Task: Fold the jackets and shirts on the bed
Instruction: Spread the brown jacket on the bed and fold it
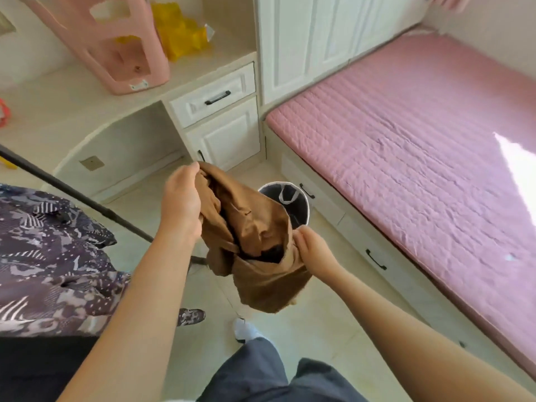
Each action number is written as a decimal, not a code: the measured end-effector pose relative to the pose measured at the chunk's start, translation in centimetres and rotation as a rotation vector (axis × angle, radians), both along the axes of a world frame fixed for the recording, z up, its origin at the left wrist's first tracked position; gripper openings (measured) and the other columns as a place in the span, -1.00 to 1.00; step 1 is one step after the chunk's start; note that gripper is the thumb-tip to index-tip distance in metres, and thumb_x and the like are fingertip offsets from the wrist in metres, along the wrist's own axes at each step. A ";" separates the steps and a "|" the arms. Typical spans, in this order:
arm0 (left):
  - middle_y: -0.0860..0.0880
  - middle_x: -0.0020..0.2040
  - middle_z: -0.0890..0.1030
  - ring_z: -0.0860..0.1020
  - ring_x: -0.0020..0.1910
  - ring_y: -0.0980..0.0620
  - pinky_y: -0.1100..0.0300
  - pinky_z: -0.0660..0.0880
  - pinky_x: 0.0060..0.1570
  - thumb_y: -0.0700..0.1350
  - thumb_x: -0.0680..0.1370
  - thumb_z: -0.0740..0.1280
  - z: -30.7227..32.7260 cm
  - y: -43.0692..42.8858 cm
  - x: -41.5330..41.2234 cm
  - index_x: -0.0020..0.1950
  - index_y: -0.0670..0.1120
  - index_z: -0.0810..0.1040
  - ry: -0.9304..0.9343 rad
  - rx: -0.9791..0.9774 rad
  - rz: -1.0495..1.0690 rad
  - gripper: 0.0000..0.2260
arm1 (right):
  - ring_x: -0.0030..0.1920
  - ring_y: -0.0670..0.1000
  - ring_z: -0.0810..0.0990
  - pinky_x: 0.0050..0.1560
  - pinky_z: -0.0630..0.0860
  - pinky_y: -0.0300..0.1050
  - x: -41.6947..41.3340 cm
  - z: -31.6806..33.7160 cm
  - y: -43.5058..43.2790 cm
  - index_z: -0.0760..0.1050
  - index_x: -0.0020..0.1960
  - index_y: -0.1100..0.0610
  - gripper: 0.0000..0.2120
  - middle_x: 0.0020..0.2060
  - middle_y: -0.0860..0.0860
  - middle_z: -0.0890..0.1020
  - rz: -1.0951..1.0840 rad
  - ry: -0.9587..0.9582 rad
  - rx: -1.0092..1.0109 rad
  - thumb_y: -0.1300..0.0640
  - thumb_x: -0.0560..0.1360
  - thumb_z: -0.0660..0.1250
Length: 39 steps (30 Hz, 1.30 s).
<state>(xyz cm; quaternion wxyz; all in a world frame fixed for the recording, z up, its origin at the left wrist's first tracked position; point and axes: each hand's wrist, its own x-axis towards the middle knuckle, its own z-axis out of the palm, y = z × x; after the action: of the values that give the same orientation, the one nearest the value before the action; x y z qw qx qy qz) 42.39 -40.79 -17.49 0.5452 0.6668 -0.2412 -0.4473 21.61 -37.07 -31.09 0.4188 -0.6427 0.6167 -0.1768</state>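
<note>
A crumpled brown garment hangs in the air over the tiled floor, held up between both hands. The left hand grips its upper far edge, and the right hand pinches the nearer edge lower down. Just beyond the garment a round dark basket with a white rim stands on the floor beside the bed, whose pink quilted cover fills the right, while a white table carrying a pink plastic frame sits far left and a purple patterned cloth lies near left.
</note>
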 end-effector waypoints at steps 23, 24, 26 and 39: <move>-0.02 -0.33 0.31 0.30 -0.29 -0.01 0.06 0.28 -0.24 0.06 0.52 0.25 -1.5 -1.5 -35.8 -0.35 0.04 0.35 -0.137 -0.239 -0.645 -0.74 | -0.36 -0.25 0.52 -0.27 0.42 -0.28 -38.8 10.6 12.0 0.57 -0.28 -0.03 -0.85 -0.43 -0.20 0.60 -0.950 -0.116 -0.472 0.05 0.42 0.49; -0.04 -0.32 0.31 0.30 -0.28 -0.02 0.06 0.28 -0.23 0.06 0.52 0.26 -1.3 -2.2 -37.3 -0.33 0.02 0.35 -0.114 -0.256 -0.669 -0.75 | -0.31 -0.28 0.56 -0.23 0.44 -0.33 -39.7 11.0 11.8 0.57 -0.23 -0.10 -0.87 -0.38 -0.23 0.62 -0.985 -0.124 -0.488 0.07 0.43 0.48; -0.04 -0.33 0.29 0.28 -0.31 0.00 0.08 0.27 -0.26 -0.01 0.56 0.26 -1.6 -4.7 -41.6 -0.31 -0.01 0.34 -0.080 -0.284 -0.759 -0.74 | -0.26 -0.32 0.57 -0.21 0.42 -0.42 -42.5 11.1 10.7 0.55 -0.19 -0.17 -0.84 -0.30 -0.23 0.63 -1.072 -0.100 -0.511 0.08 0.46 0.45; 0.00 -0.37 0.37 0.36 -0.37 0.08 0.25 0.35 -0.36 -0.07 0.65 0.18 -2.7 -15.3 -64.1 -0.33 -0.05 0.35 -0.076 -0.321 -1.043 -0.67 | -0.18 -0.09 0.58 -0.06 0.46 -0.16 -57.6 9.9 2.1 0.54 -0.09 0.05 -0.81 -0.23 -0.16 0.61 -1.384 0.096 -0.468 -0.07 0.52 0.34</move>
<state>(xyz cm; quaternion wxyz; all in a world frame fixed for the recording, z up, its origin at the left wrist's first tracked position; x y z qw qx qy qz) -21.75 -56.11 -20.17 0.3370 0.3827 -0.6246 -0.5915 -35.98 -34.97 -21.17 0.0355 -0.1858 0.8453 -0.4996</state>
